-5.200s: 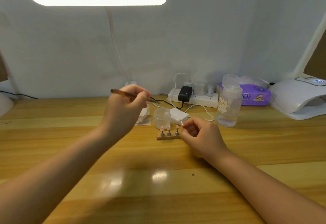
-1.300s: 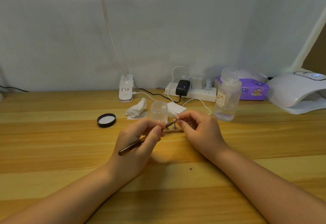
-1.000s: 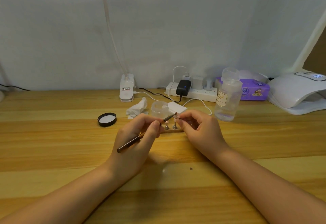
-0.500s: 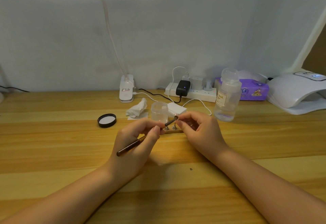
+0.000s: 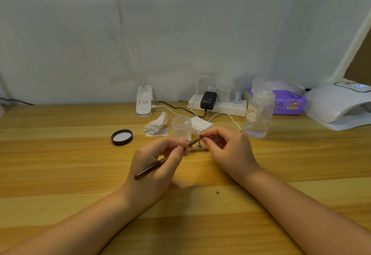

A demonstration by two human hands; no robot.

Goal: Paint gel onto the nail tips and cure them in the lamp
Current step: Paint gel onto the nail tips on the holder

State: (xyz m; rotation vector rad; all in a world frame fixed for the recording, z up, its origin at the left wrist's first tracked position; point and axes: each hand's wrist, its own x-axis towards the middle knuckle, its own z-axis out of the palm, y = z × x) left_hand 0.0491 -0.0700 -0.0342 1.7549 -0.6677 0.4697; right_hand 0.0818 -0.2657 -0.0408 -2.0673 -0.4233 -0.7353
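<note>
The left hand [image 5: 158,166] grips a thin dark brush [image 5: 166,159]. Its bristles meet a small nail tip [image 5: 201,134] pinched by the right hand [image 5: 228,150].

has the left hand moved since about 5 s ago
Yes. The left hand, gripping the brush, came down from in front of the power strip toward the nail-tip stand.

Brush [image 5: 160,163] tip now meets nail tip [image 5: 200,133]

One wide camera on my head looks forward and down, close over my hands [image 5: 192,154] mid-frame, table [image 5: 60,164] below, wall above.
</note>
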